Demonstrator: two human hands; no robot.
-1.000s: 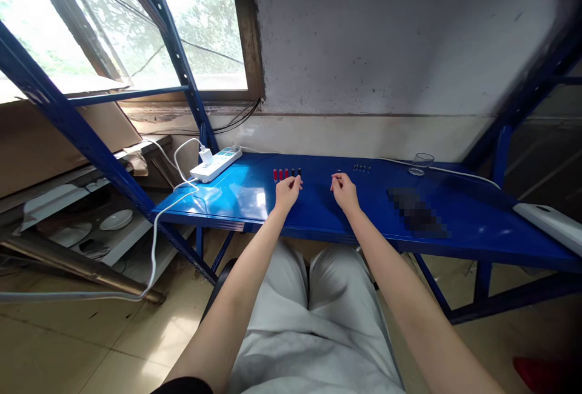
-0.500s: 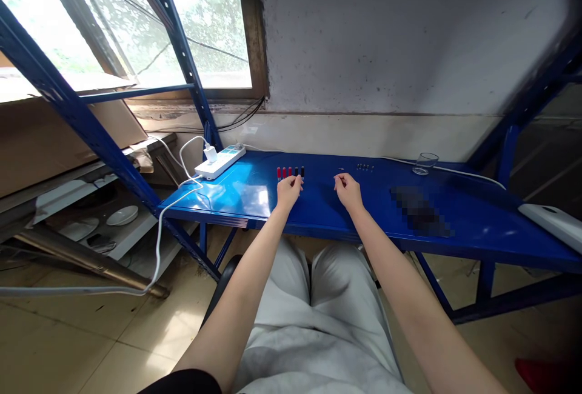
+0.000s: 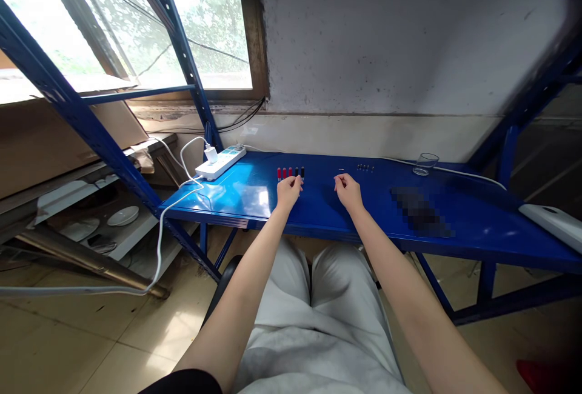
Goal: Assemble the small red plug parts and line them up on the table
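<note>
My left hand (image 3: 288, 191) rests near the front of the blue table with its fingers curled closed; nothing shows in them. Just beyond its knuckles stands a short row of small red sleeves (image 3: 284, 173) and small black sleeves (image 3: 302, 172), their lower parts partly covered by the hand. To the right, my right hand (image 3: 348, 189) lies on the table, also curled loosely shut, with no held thing visible. A tiny thin piece (image 3: 341, 170) lies just behind it. Several tiny metallic pieces (image 3: 365, 168) form small rows farther right, too small to name.
A white power strip (image 3: 220, 162) with a plugged-in charger (image 3: 210, 153) sits at the left end, its white cable (image 3: 160, 239) hanging over the edge. A clear glass (image 3: 425, 164) stands at the back right. A blurred dark object (image 3: 419, 211) and a white device (image 3: 552, 224) lie right.
</note>
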